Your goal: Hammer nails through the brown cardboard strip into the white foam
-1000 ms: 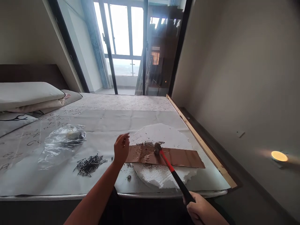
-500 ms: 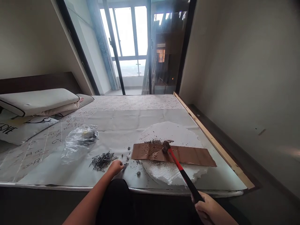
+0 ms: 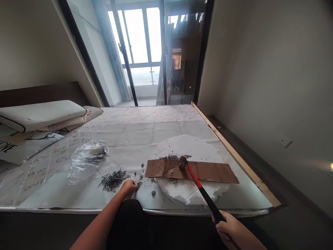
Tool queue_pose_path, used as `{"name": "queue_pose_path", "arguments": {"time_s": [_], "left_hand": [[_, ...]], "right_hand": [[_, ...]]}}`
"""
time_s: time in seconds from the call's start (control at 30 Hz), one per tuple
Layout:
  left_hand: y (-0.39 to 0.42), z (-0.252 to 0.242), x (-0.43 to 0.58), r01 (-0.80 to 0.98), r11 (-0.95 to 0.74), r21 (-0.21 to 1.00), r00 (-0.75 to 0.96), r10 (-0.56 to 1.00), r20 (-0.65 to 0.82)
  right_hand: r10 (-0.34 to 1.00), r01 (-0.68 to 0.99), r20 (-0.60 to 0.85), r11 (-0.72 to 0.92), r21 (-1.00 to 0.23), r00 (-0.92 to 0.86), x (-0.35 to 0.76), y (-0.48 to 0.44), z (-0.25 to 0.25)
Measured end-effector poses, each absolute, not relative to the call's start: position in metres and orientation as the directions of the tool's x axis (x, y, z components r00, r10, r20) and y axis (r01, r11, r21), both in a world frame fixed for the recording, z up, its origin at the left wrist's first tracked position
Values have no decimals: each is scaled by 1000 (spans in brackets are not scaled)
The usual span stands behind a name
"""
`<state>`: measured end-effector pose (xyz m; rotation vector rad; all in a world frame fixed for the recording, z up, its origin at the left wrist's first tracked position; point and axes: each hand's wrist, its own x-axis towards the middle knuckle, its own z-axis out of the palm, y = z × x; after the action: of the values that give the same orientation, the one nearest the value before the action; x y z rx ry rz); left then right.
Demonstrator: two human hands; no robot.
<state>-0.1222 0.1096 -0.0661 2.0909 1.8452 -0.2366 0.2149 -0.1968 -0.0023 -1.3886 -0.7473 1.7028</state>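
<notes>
Grasping the tail end of a claw hammer with a red-and-black handle, the right grip is resting its metal head on a brown cardboard-like strip, probably letting that carry the weight. A round white foam slab is lying beneath, likely cushioning. The left grip is curling beside a few dark metal nails; cannot tell if pinching. The bed's front edge is running close; the grey sheet is offering room beyond.
</notes>
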Motion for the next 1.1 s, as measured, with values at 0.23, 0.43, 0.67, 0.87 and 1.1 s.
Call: {"name": "queue_pose_path", "arguments": {"time_s": [0.23,0.43,0.67,0.87,1.1], "left_hand": [[110,-67,-120,985,-103,136,146,921,-361],[107,-57,-121,984,-103,145,143,943,-301],[96,-9,-104,872,-285,399,266,958,102],[80,31,-46,648,-417,638,323,908,266],[61,27,40,357,-457,814,445,850,282]], "right_hand": [[858,-201,-509,-513,-835,-75,215,-197,-1],[857,-235,-511,-510,-827,-62,216,-196,-3],[856,-137,-516,-507,-851,43,212,-196,27],[877,-138,-470,-455,-880,103,218,-202,53],[856,-102,-500,-490,-866,131,229,-207,62]]}}
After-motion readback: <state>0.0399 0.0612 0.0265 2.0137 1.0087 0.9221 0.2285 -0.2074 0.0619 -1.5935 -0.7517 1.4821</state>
